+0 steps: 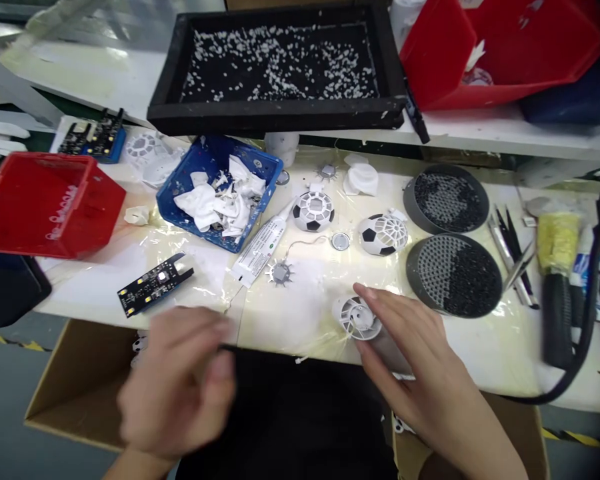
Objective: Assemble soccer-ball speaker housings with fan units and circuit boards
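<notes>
Now | right grip (414,343) clamped on white shell (361,319), near table edge (280,345) | left grip (177,380) unclear

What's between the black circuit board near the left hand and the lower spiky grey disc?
The white tube's wide end, nearer the disc than the circuit board, in the head view.

The right hand (417,343) is bracketing a white ribbed piece (361,320) between finger and thumb, while the left hand (177,383) is hovering, blurred, near a black circuit board (153,285)! Beyond, two football-patterned domes (313,213) are resting right of a blue tray (193,230) that's cradling crumpled white scraps (200,205).
</notes>
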Tool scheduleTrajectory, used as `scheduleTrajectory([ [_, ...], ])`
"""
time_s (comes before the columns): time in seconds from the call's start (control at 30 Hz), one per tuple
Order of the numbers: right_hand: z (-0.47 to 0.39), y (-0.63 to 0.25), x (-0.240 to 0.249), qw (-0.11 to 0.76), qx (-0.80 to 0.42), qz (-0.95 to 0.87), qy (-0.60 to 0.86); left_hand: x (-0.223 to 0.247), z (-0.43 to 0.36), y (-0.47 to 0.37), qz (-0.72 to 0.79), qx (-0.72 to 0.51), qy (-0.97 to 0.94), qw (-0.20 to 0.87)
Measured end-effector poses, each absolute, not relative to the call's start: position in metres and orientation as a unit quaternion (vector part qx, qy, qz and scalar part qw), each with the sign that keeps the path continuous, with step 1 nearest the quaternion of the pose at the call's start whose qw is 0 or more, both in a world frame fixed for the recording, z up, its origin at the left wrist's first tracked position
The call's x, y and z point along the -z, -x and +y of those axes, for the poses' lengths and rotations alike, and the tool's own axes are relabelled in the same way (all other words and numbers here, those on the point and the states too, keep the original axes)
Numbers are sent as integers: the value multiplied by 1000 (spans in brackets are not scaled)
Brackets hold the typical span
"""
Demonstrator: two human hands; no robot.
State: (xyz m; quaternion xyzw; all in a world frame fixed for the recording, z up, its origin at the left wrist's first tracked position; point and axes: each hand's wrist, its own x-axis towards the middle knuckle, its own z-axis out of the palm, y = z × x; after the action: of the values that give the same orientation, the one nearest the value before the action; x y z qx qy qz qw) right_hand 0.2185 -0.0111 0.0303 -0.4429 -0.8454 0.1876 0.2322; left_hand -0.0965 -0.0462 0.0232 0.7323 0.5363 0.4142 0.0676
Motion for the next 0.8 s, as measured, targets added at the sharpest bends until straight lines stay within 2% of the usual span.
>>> scheduleTrajectory([
  [0.1,-9,-216,-24,237,-179,-845,445,-26,-35,54,466,-342,-801,155],
  [0.3,-9,-220,-22,234,-190,-846,441,-25,-20,38,443,-296,-821,204],
  [0.8,-11,-225,-20,210,-203,-856,427,-28,-9,56,462,-192,-863,74],
])
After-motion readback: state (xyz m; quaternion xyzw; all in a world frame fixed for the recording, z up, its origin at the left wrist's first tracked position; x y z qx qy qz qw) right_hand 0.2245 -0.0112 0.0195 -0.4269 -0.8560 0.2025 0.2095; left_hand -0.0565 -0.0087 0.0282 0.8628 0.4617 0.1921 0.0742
